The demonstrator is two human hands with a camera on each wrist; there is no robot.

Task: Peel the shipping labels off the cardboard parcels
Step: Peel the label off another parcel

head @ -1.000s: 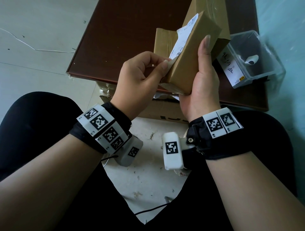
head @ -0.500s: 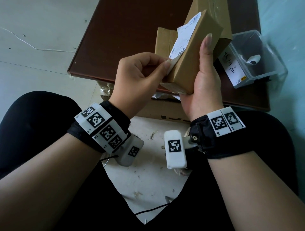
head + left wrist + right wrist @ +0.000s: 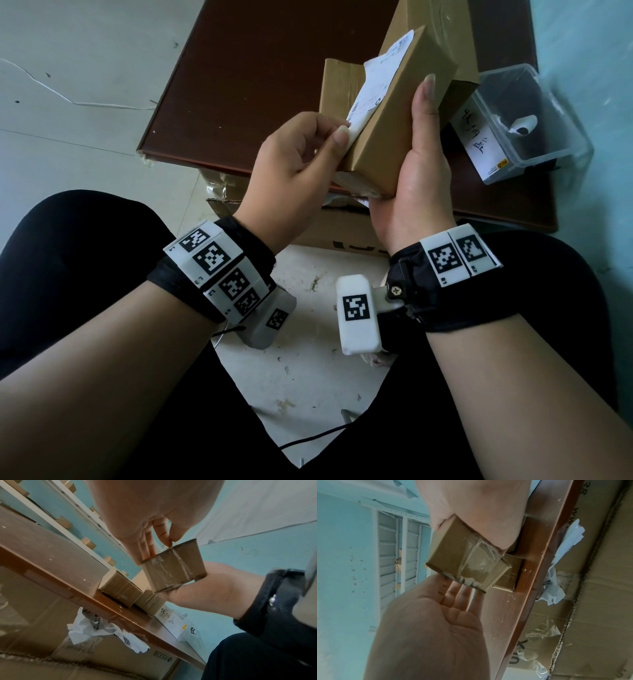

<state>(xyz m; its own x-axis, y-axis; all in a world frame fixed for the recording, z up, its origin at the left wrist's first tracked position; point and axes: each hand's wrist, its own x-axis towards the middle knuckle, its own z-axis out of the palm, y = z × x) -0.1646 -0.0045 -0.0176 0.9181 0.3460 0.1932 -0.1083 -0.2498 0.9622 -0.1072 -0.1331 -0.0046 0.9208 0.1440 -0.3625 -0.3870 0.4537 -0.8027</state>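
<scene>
— What have I got here?

— 1 small brown cardboard parcel (image 3: 399,113), held tilted on end above the table edge, clear tape across its end face. Its white printed shipping label (image 3: 375,85) is partly lifted, the near corner curling off the face while the far part looks stuck.

— Any others?

— 2 more taped cardboard parcels (image 3: 120,588) lie side by side on the table behind it.

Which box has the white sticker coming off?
The small cardboard parcel held up in the right hand. The left hand pinches its shipping label. The other parcels lie on the table, untouched.
</scene>
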